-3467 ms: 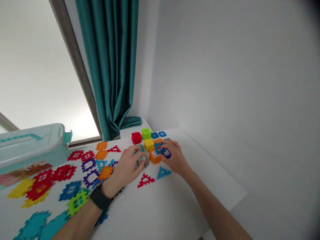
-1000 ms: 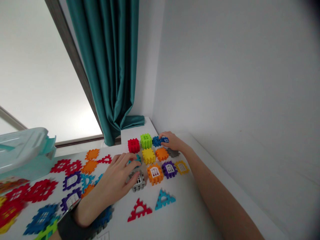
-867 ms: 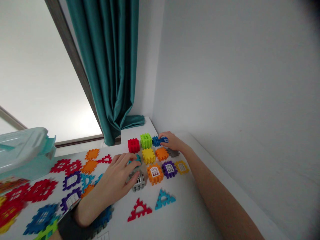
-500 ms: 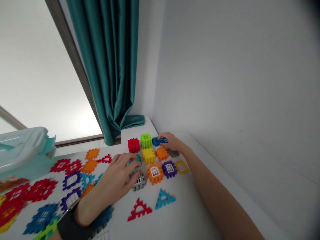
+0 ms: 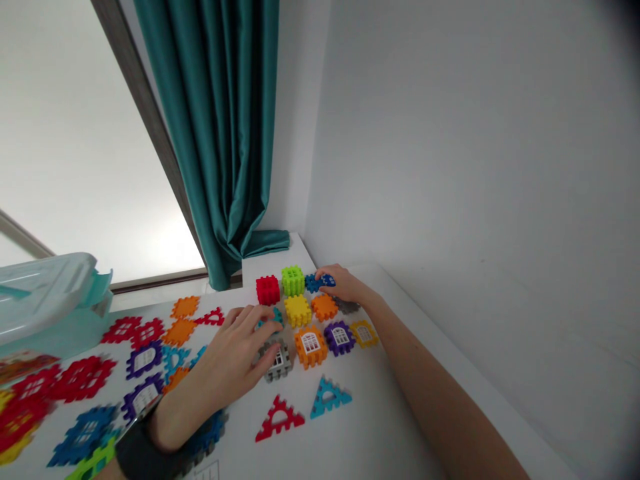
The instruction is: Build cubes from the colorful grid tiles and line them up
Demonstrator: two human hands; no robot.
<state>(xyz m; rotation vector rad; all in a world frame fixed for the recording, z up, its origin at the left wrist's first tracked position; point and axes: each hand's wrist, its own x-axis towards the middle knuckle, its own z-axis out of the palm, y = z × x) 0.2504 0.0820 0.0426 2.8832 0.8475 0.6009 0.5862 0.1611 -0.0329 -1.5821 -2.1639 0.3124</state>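
At the back of the tabletop my right hand [image 5: 344,283] has its fingers closed on a blue window building tile [image 5: 327,280], beside a lime green stack of tiles [image 5: 293,281]. My left hand [image 5: 241,348] hovers or rests with fingers apart over a grey window tile stack [image 5: 280,361] and a teal piece [image 5: 277,316]; contact cannot be made out. Around them are a red stack [image 5: 268,291], a yellow stack [image 5: 298,311], an orange stack [image 5: 325,307], an orange window stack [image 5: 311,347], a purple window stack [image 5: 340,338] and a yellow window tile [image 5: 364,334]. A grey piece [image 5: 347,306] is partly under my right wrist.
A red triangle [image 5: 280,420] and a blue triangle [image 5: 330,397] lie in front. Several loose tiles, including red ones [image 5: 83,380], spread to the left. A light teal lidded box [image 5: 55,300] stands at far left. A wall [image 5: 450,200] borders the right, a green curtain [image 5: 215,133] the back.
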